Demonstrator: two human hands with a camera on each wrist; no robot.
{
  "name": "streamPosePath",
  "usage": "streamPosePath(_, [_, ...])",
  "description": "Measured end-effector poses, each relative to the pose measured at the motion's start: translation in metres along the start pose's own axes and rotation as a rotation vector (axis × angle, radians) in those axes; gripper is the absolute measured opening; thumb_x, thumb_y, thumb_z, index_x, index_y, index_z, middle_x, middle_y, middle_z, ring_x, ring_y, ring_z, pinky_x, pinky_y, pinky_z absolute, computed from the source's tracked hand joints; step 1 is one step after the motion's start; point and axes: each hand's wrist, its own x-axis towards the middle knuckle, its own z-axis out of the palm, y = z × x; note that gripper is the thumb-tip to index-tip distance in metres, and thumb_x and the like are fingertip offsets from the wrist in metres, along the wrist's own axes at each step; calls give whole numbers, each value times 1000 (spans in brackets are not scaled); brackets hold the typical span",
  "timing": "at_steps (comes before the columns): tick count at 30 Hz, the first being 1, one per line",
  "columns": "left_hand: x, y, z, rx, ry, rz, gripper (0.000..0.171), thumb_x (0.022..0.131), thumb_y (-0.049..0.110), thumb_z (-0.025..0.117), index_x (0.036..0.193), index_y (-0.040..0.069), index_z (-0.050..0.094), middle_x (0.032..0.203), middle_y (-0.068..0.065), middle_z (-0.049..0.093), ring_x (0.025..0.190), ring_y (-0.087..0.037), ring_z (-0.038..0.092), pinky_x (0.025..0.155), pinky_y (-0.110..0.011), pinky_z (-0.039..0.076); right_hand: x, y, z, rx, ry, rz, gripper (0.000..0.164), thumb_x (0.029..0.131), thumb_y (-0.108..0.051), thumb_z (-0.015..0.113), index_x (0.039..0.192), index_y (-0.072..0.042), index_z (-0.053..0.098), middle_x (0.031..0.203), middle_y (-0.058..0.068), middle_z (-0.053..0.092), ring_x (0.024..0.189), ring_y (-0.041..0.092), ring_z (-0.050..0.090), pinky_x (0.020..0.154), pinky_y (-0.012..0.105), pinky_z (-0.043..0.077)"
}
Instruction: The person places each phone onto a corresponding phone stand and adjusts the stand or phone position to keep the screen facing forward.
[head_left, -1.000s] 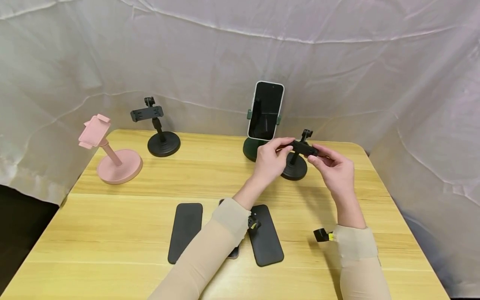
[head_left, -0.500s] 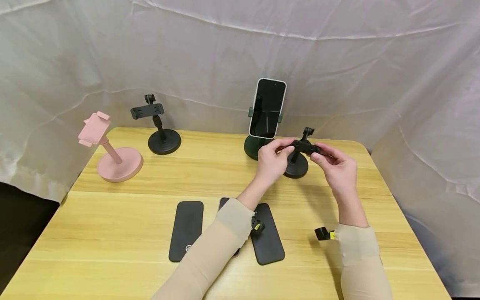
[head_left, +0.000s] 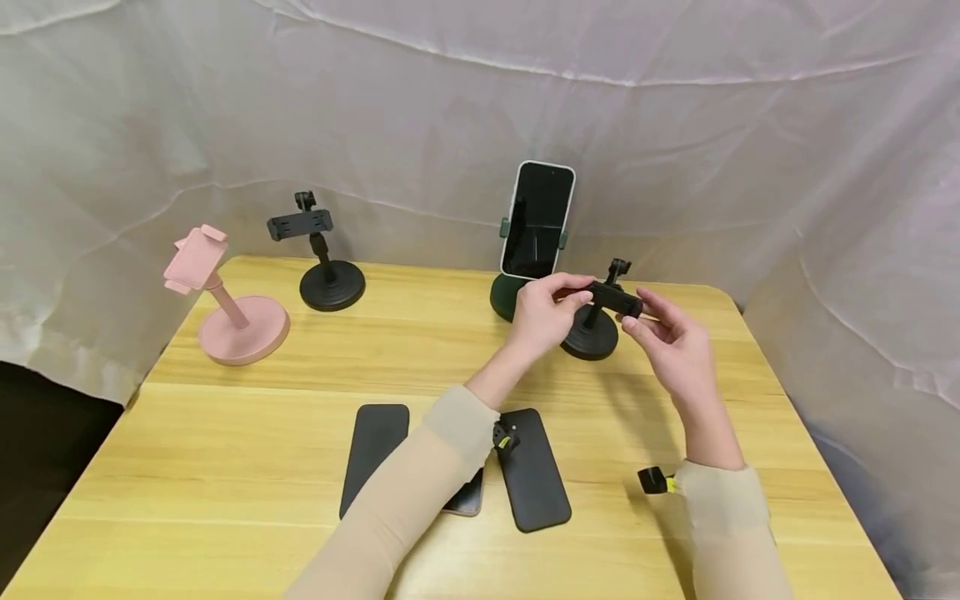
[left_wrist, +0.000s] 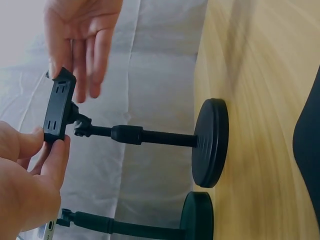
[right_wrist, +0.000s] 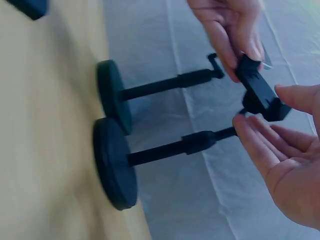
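A black phone stand with a round base (head_left: pixel 592 337) stands at the back right, its phone clamp (head_left: pixel 617 298) tilted down to the right. My left hand (head_left: pixel 542 315) pinches the clamp's left end between thumb and fingers. Around the other end is my right hand (head_left: pixel 681 354), its thumb close to the clamp and its fingers extended loosely. In the left wrist view the right hand (left_wrist: pixel 85 42) shows straight fingers behind the clamp (left_wrist: pixel 59 107). From the right wrist view, a gap shows between the right fingers (right_wrist: pixel 255 142) and the clamp's body (right_wrist: pixel 265 95).
Just left stands a green stand (head_left: pixel 506 296) holding a white-edged phone (head_left: pixel 537 221). A pink stand (head_left: pixel 243 329) and another black stand (head_left: pixel 332 285) are at the back left. Several phones lie in front, including a black one (head_left: pixel 534 471); my left forearm covers part of the others.
The clamp's right end has dipped. My right fingers have loosened from that end and spread slightly, while my left hand keeps its pinch.
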Motion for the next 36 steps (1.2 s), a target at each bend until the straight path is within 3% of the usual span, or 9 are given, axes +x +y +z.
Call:
streamPosePath(3, [2, 1, -1, 7, -11, -10, 21, 95, 9, 76, 115, 7, 80, 112, -9, 78, 97, -15, 74, 80, -16, 56, -8, 3, 0, -105, -59, 48, 61, 100, -24, 73, 152, -1, 50, 136, 10, 62, 106, -5, 66, 87, 10, 53])
streamPosePath(8, [4, 1, -2, -3, -23, -32, 20, 95, 11, 77, 114, 9, 81, 109, -7, 79, 93, -12, 73, 78, -17, 57, -19, 8, 4, -244, -213, 75, 59, 102, -32, 69, 151, -4, 51, 146, 15, 59, 123, 23, 65, 86, 11, 52])
streamPosePath(10, [5, 1, -4, -4, -31, -32, 19, 95, 11, 77, 114, 9, 81, 108, -6, 79, 91, -10, 73, 77, -17, 57, -24, 9, 7, -295, -281, 68, 59, 102, -29, 69, 151, -3, 49, 146, 17, 59, 126, 33, 64, 89, 21, 57])
streamPosePath(13, [8, -1, -5, 8, -46, -19, 19, 94, 12, 78, 113, 9, 82, 107, -5, 79, 88, -7, 72, 75, -17, 57, -33, 12, 14, -358, -374, 44, 61, 101, -25, 72, 151, 0, 48, 145, 22, 58, 123, 38, 65, 93, 37, 60])
streamPosePath(15, [9, -1, -6, 12, -60, -17, 20, 93, 13, 79, 113, 10, 82, 107, -4, 79, 87, -6, 73, 74, -17, 57, -40, 13, 20, -398, -428, 25, 63, 98, -24, 75, 149, 2, 49, 144, 24, 58, 121, 39, 66, 94, 47, 60])
streamPosePath(18, [11, -1, -8, 10, -81, -16, 21, 93, 13, 79, 113, 10, 82, 107, -3, 80, 86, -6, 73, 73, -17, 56, -51, 15, 30, -443, -502, 5, 69, 94, -24, 80, 148, 4, 49, 143, 26, 57, 118, 40, 66, 91, 47, 61])
streamPosePath(23, [13, -1, -10, 4, -107, -12, 21, 93, 13, 79, 114, 9, 81, 109, -4, 79, 87, -7, 74, 73, -18, 57, -69, 16, 46, -615, -590, -14, 83, 88, -40, 85, 149, 3, 49, 141, 20, 58, 111, 31, 66, 85, 44, 60])
streamPosePath(29, [14, -1, -10, -3, -115, -13, 22, 93, 12, 78, 115, 8, 81, 112, -5, 79, 89, -8, 74, 74, -18, 57, -86, 16, 64, -784, -654, -9, 93, 80, -51, 88, 150, -1, 51, 135, 13, 58, 105, 21, 64, 83, 42, 56])
streamPosePath(36, [13, -2, -10, -5, -118, -18, 22, 93, 12, 78, 115, 8, 81, 112, -4, 79, 88, -7, 73, 73, -18, 57, -97, 12, 83, -875, -668, -13, 105, 73, -57, 91, 152, -1, 50, 140, 18, 54, 111, 31, 62, 83, 50, 57])
